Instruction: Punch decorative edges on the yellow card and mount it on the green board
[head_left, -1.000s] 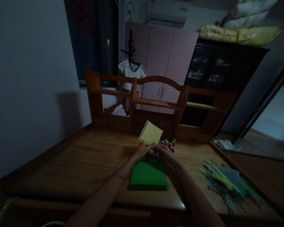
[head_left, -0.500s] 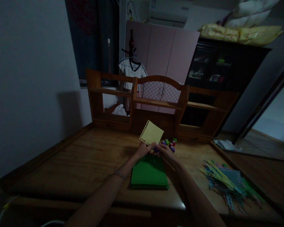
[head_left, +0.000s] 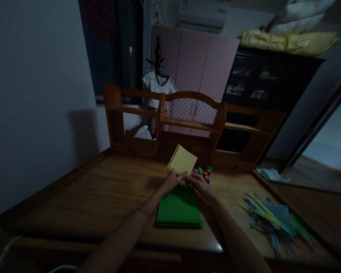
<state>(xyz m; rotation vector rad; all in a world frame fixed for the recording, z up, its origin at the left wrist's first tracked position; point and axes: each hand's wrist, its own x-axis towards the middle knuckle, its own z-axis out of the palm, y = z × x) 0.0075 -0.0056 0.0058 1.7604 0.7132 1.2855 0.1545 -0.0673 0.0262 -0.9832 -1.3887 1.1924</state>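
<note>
A square yellow paper sheet [head_left: 184,159], with a row of punched holes along its left edge and more cut-outs along its lower edge, is tilted up over the desk. My left hand [head_left: 172,181] pinches its lower corner. My right hand [head_left: 199,183] is closed round a small purple craft punch [head_left: 187,179] at the sheet's lower edge; fingers hide most of the punch. Just beyond my right hand stand several more small punches [head_left: 207,175] in purple, green and red. Beneath both hands lies a green stack of sheets [head_left: 179,209].
Strips and sheets of cut coloured paper [head_left: 269,216] are heaped at the desk's right. A wooden shelf unit [head_left: 187,123] rises along the back of the wooden desk [head_left: 102,193]. Small paper bits lie near the punches.
Both hands stay in nearly the same place. The right hand's fingers and the sheet have shifted very slightly.
</note>
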